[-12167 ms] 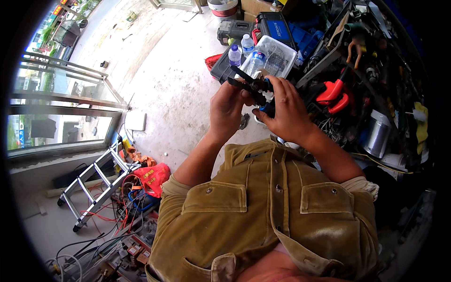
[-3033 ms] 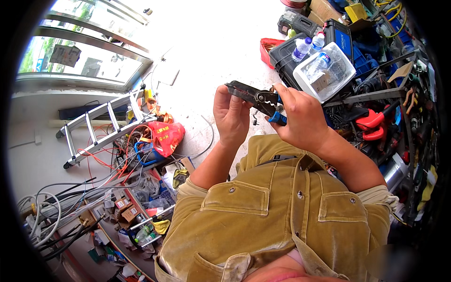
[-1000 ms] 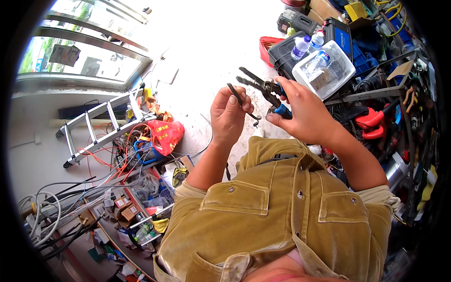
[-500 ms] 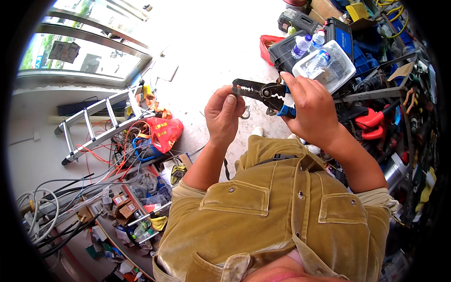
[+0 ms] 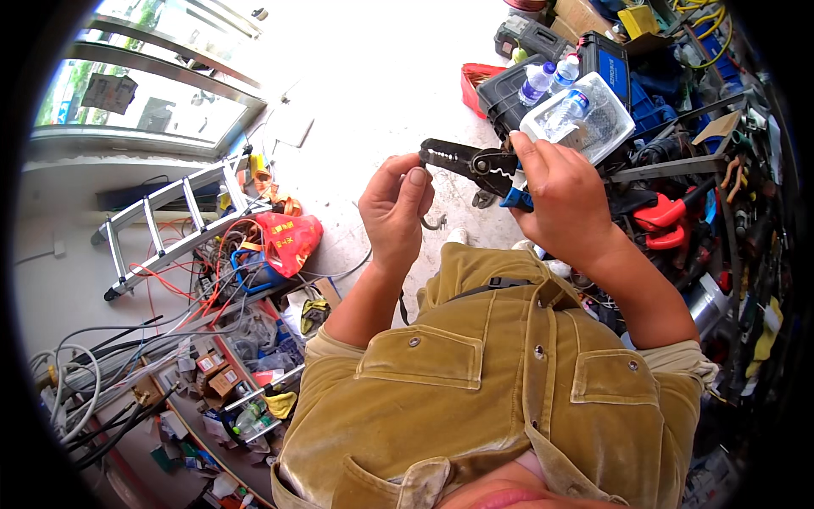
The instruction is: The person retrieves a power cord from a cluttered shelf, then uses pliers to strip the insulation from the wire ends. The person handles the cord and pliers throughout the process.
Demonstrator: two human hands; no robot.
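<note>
My right hand is wrapped round the blue-handled grips of a wire stripper with dark, notched jaws. The tool lies nearly level in front of my chest, its jaws pointing left. At the jaw tip, my left hand is closed, thumb against the fingers. A short curved piece of grey cable hangs out just below that hand. More thin cable runs from the pile on the left toward my left wrist. What sits between my left fingertips and the jaws is too small to make out.
An aluminium ladder leans at left beside a red bag and tangled cables. Plastic bottles and a clear tub sit on toolboxes at back right. Crowded tool shelves line the right side.
The grey cable piece under my left hand has swung lower and to the left. The stripper's jaws have shifted slightly at my left fingertips. The whole view has moved a little.
</note>
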